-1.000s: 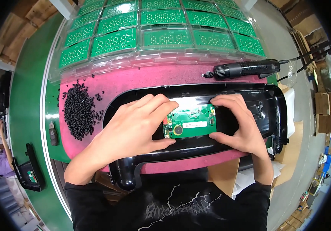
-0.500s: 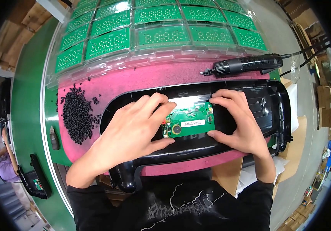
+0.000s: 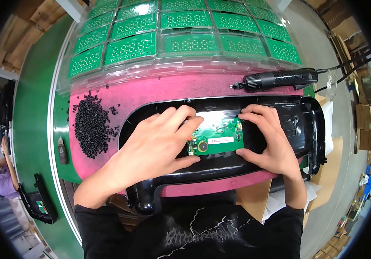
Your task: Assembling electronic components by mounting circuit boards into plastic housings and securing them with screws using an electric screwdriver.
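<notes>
A green circuit board [image 3: 220,147] with a white label and a round buzzer-like part lies in the middle of a long black plastic housing [image 3: 233,168]. My left hand [image 3: 161,138] grips the board's left end, thumb at the lower corner and fingers at the upper one. At the opposite end, my right hand [image 3: 266,140] holds the board's right corners between thumb and fingers. The housing rests hollow side up on a pink mat [image 3: 151,88]. Whether the board touches the housing floor, I cannot tell.
Left of the housing is a heap of small black screws [image 3: 91,127]. A black electric screwdriver [image 3: 280,79] lies behind it. Clear trays of green circuit boards [image 3: 190,43] stand at the back. Far left, another person [image 3: 7,181] is beside a similar black housing [image 3: 39,203].
Both hands keep their hold on the board's ends. The whole view has shifted slightly, so the mat and trays appear a little further right; the board looks unmoved within the housing.
</notes>
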The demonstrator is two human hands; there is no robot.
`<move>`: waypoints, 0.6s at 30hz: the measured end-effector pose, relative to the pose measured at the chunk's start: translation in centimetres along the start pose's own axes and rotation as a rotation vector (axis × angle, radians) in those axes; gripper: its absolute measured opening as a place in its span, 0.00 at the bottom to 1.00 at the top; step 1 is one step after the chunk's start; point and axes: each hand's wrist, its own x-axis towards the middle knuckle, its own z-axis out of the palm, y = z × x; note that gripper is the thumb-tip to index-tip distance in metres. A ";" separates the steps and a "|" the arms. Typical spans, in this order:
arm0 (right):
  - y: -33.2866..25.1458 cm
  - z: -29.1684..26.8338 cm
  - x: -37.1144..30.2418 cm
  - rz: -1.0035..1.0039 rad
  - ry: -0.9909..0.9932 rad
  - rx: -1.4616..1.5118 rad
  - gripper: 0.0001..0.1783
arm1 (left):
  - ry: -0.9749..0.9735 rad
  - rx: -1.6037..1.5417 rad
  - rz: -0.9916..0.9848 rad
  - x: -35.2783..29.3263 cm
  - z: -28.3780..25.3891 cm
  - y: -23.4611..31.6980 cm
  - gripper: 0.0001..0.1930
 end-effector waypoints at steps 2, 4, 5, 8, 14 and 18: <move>-0.1 0.0 0.0 -0.003 -0.006 -0.015 0.39 | -0.010 0.004 0.002 0.0 0.0 0.0 0.35; -0.2 0.0 -0.1 0.023 -0.004 -0.028 0.42 | -0.004 -0.002 0.010 0.0 0.2 -0.2 0.36; -0.4 -0.3 -0.1 0.025 -0.003 -0.034 0.42 | -0.002 -0.007 0.017 0.1 0.3 -0.3 0.36; -1.3 -2.7 -0.3 0.113 -0.021 0.019 0.46 | 0.015 -0.020 0.026 -0.3 0.2 -0.6 0.38; 5.4 -10.4 -0.8 0.368 0.447 -0.709 0.29 | 0.031 -0.010 0.031 -0.7 0.1 -0.5 0.41; 7.2 -11.2 1.0 0.547 0.322 0.216 0.24 | 0.066 -0.013 0.060 -1.0 0.3 -0.8 0.42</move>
